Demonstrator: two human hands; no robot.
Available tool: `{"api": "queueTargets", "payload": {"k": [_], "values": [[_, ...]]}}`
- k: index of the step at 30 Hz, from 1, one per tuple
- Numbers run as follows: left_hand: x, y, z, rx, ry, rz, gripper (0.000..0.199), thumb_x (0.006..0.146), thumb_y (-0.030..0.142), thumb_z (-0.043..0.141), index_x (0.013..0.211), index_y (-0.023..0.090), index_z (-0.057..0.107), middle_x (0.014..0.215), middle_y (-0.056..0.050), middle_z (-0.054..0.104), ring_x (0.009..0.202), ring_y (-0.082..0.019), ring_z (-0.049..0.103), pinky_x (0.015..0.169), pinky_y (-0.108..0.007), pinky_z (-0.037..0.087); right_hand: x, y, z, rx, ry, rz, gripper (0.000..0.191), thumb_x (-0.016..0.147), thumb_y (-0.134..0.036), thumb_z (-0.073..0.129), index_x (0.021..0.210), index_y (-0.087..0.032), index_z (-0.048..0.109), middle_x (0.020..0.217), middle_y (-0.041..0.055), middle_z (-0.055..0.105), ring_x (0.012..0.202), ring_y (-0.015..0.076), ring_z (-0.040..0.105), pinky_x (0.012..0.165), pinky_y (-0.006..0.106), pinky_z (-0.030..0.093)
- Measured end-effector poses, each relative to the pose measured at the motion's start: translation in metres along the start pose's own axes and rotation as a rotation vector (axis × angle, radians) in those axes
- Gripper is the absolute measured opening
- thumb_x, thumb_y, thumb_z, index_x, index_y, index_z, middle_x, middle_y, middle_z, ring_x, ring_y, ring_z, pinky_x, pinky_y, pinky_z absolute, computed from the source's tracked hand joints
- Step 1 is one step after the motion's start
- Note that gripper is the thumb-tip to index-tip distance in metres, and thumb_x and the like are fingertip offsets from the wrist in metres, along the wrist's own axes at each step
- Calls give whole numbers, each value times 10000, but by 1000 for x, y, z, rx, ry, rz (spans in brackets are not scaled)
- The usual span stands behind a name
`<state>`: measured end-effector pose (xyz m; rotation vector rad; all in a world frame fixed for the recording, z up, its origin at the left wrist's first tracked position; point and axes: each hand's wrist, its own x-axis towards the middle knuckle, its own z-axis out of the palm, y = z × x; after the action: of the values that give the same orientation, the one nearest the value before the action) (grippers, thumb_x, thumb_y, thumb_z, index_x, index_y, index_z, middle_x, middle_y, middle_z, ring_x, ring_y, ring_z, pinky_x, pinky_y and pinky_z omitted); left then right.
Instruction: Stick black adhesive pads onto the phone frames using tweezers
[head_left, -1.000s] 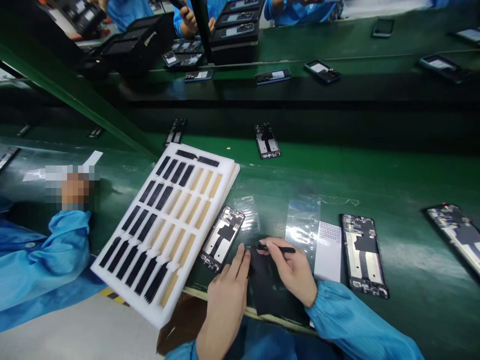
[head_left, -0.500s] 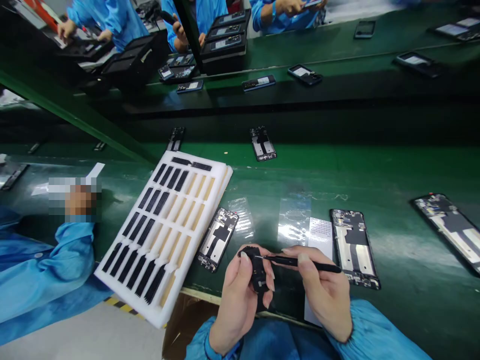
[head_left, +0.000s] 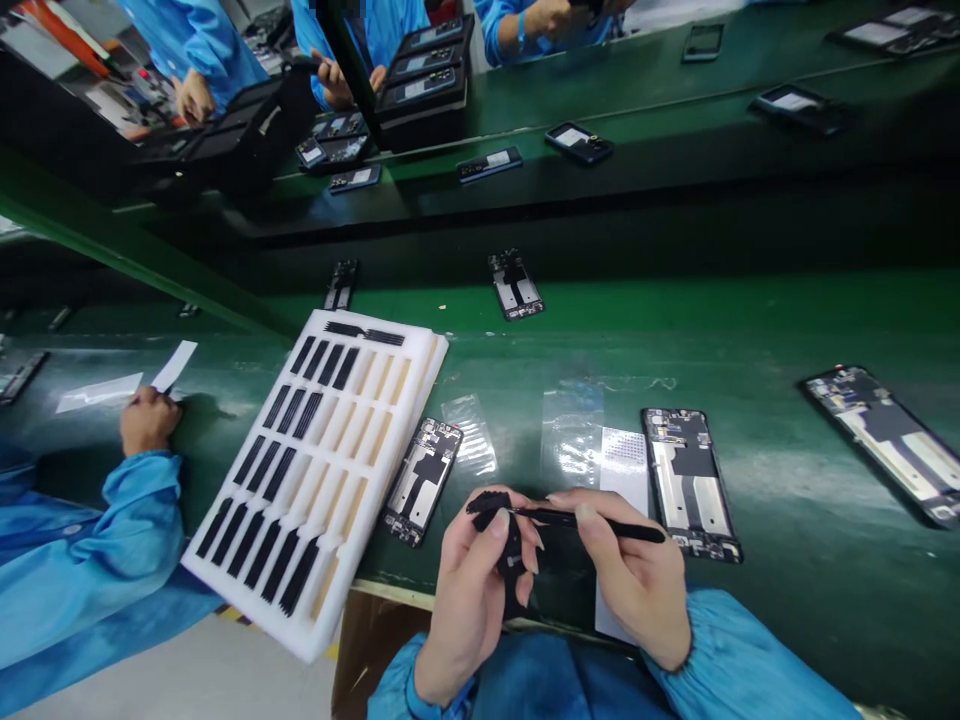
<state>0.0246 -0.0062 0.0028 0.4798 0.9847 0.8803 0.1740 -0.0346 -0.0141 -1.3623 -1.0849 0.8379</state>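
Note:
My left hand [head_left: 466,605] is closed around a small black plastic phone part [head_left: 513,570], with the thumb pressed on its upper end. In my right hand [head_left: 639,590] are black tweezers [head_left: 619,526], pinched between thumb and fingers and lying nearly level. Their thin tip reaches the upper end of the part beside my left thumb; whether it grips anything is too small to tell. Under my right hand lies a white sheet [head_left: 624,465] with rows of small dark marks. An opened phone [head_left: 688,480] lies to its right, and another opened phone [head_left: 424,478] lies left of my hands.
A white foam tray [head_left: 319,640] with slots of black parts overhangs the bench edge at left. Clear plastic sheets [head_left: 571,430] lie ahead. Another opened phone [head_left: 889,440] sits far right. A co-worker's hand [head_left: 150,418] rests near paper strips at left; several co-workers stand across the bench.
The black part has turned slightly in my left hand, and the tweezers stay at its upper end. My view has shifted a little. Across the bench, a co-worker's hands have moved.

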Motion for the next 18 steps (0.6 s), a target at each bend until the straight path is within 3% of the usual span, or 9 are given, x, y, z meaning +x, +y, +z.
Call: {"api": "queueTargets", "payload": {"k": [6, 8, 11, 13, 15, 18], "values": [[6, -3, 6, 31, 52, -18, 232, 869, 348, 683, 977, 144, 668, 694, -32, 637, 556, -118, 525, 373, -161, 409, 0, 1, -1, -30, -21, -48, 227, 1008, -278, 535, 1011, -251, 761, 939, 50, 805, 847, 202, 777, 755, 260, 637], [9, -2, 8, 13, 115, 2, 234, 860, 351, 689, 979, 153, 655, 687, -16, 622, 551, -113, 521, 374, -160, 397, 2, 4, -12, -48, -5, -79, 229, 1007, -303, 541, 997, -255, 765, 933, 52, 805, 846, 210, 777, 752, 273, 639], [14, 1, 8, 64, 227, 127, 265, 860, 373, 693, 1015, 168, 630, 729, 2, 607, 558, -101, 516, 394, -169, 405, 11, 19, -45, -101, 117, -20, 241, 1011, -346, 539, 969, -248, 755, 850, 47, 799, 742, 203, 767, 696, 286, 638], [17, -1, 4, 234, 247, 219, 294, 888, 393, 665, 1082, 183, 599, 753, 7, 606, 578, -110, 536, 422, -190, 439, 19, 36, -71, -153, 165, 54, 263, 1013, -379, 534, 951, -225, 739, 733, 38, 771, 627, 193, 734, 620, 286, 621], [20, -6, -1, 552, 198, 259, 307, 926, 381, 619, 1171, 203, 565, 765, 8, 624, 599, -124, 573, 471, -211, 481, 25, 52, -92, -204, 106, 93, 300, 1006, -421, 536, 929, -205, 729, 674, 33, 744, 560, 183, 698, 563, 279, 597], [23, -20, -6, 1176, -38, 372, 299, 962, 258, 546, 1258, 219, 550, 906, -34, 708, 731, -160, 679, 644, -262, 555, 27, 67, -103, -236, -52, 77, 337, 997, -452, 535, 904, -189, 724, 705, 43, 747, 563, 177, 696, 555, 268, 591]]}}
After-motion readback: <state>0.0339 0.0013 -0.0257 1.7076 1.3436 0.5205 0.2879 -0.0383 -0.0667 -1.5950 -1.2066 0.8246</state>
